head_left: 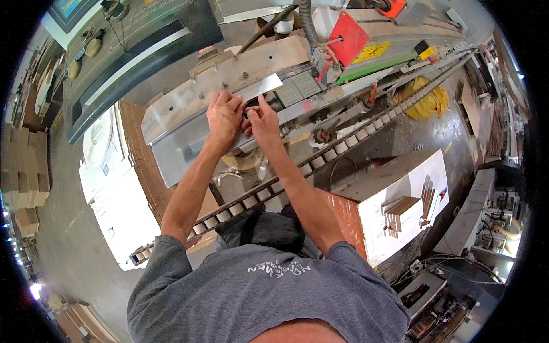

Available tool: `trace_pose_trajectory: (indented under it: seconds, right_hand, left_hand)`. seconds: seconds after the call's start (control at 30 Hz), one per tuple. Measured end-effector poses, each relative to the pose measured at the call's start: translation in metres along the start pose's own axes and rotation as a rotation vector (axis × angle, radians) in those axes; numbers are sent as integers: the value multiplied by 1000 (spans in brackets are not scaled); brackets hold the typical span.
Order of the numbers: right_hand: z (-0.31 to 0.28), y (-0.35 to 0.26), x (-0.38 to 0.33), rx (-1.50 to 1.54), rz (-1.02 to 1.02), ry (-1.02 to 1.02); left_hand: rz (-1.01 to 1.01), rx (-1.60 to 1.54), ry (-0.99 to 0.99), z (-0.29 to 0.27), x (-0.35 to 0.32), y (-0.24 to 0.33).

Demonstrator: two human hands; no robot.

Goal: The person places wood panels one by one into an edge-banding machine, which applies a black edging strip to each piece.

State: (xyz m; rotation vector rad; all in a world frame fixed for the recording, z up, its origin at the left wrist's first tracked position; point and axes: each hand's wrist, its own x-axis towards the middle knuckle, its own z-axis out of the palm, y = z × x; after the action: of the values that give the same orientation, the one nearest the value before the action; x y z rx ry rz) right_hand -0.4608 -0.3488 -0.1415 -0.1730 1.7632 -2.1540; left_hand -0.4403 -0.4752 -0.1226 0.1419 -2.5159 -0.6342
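Note:
Over the metal bed of a long machine (189, 140), both my hands meet close together. My left hand (225, 117) bends its fingers down at the edge of a dark gap in the bed, and what its fingertips hold is hidden. My right hand (263, 123) is curled closed, the index finger pointing up, around a small dark piece too hidden to name. Behind the fingers lies a bright flat metal strip (266, 85). Just right of my right hand are grey plates (300, 88) set into the machine.
A roller rail (320, 162) runs diagonally between my body and the machine. At the right stands a white-sided box (403, 211) with wooden strips on it. A red plate (347, 39) and grey hose (307, 26) rise at the back. A control panel (131, 51) overhangs the left; a yellow bag (423, 98) lies beyond the rail.

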Motion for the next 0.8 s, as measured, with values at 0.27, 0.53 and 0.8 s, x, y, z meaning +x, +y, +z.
trace_pose_trajectory:
  seconds: [0.27,0.53,0.8]
  right_hand:
    - [4,-6,1,-42,9,-10]
    - [-11,-8,10,-137,7,6]
    - [-45,-16,36,-7,-39,86]
  left_hand:
    - [71,-77,106,-4,-11,-22]
    - [141,-110,10,5,3,-15]
    - [206,-67,-24,43,33,14]
